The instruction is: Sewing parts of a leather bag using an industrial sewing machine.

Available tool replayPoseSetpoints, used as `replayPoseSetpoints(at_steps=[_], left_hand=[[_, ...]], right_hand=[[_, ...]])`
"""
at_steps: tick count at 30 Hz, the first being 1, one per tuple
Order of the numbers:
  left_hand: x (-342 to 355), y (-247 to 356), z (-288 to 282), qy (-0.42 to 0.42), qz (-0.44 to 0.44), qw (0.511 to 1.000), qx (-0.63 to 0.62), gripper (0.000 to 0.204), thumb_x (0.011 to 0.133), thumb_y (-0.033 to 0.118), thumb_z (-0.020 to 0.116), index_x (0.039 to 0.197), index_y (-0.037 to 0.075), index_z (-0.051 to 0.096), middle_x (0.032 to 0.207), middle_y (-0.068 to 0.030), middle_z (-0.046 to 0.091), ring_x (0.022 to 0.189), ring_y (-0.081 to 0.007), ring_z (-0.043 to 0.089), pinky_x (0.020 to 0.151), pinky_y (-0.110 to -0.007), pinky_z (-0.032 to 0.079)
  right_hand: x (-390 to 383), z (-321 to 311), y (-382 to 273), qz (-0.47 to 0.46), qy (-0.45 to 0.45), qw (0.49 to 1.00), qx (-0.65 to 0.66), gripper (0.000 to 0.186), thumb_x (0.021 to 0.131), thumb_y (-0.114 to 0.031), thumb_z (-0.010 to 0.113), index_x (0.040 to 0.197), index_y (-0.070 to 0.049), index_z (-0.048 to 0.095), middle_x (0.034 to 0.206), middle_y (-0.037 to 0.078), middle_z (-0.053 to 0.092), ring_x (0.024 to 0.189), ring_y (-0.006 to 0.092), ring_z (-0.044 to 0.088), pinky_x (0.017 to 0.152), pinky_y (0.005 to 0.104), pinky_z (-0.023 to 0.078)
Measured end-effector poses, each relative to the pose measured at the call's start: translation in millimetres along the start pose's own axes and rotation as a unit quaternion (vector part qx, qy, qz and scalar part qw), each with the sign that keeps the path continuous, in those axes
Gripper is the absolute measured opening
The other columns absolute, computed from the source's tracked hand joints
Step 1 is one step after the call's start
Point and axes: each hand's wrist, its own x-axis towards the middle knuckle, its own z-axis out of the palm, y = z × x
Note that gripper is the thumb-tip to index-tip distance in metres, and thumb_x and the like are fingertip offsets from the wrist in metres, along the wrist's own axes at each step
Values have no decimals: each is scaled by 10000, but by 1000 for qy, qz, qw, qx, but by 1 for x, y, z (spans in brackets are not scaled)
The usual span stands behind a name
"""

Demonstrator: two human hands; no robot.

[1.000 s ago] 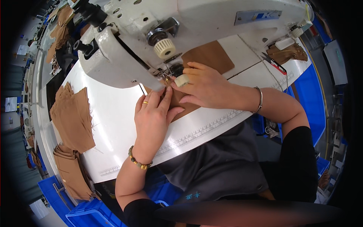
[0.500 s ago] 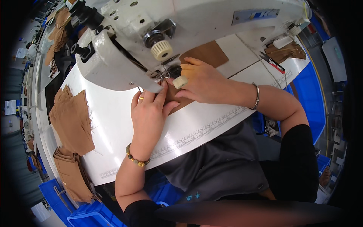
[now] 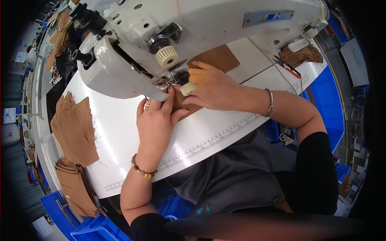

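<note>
A piece of brown fabric (image 3: 219,58) lies on the white table under the arm of a white sewing machine (image 3: 209,24). My left hand (image 3: 155,124) rests on its near left part, fingers stretched toward the needle area (image 3: 171,80), thumb spread on the cloth. From the right, my right hand (image 3: 215,88) presses on the same fabric with fingers extended and thumb apart. A cream knob (image 3: 187,88) of the machine partly hides its fingertips. The needle's exact contact with the cloth is too small to tell.
Frayed brown fabric pieces (image 3: 76,130) lie at the left, with a folded brown stack (image 3: 74,186) nearer. Red-handled thread snips (image 3: 287,67) and crumpled brown cloth (image 3: 301,56) sit at the right. Blue bins (image 3: 327,108) stand beside the table, which has a printed ruler (image 3: 209,142) along its front.
The whole scene sits slightly farther left in the view. Both hands and the fabric keep nearly the same place relative to the machine.
</note>
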Motion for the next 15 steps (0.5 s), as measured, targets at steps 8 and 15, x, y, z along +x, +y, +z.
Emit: replayPoseSetpoints(at_steps=[8, 15], left_hand=[[0, 1, -2, -17, -16, 1000, 2, 584, 819, 465, 751, 1219, 41, 723, 1237, -119, 668, 1121, -288, 645, 1020, -455, 465], [2, 0, -4, -27, -24, 999, 1, 562, 829, 471, 738, 1213, 61, 729, 1251, -73, 670, 1126, -272, 646, 1032, -473, 451]], right_hand=[[-3, 5, 1, -2, 20, 1000, 2, 430, 864, -381, 750, 1166, -76, 718, 1333, 57, 668, 1275, 227, 585, 1083, 445, 433], [0, 3, 12, 9, 17, 999, 29, 391, 892, -377, 720, 1149, -83, 718, 1340, 55, 663, 1280, 239, 577, 1108, 454, 419]])
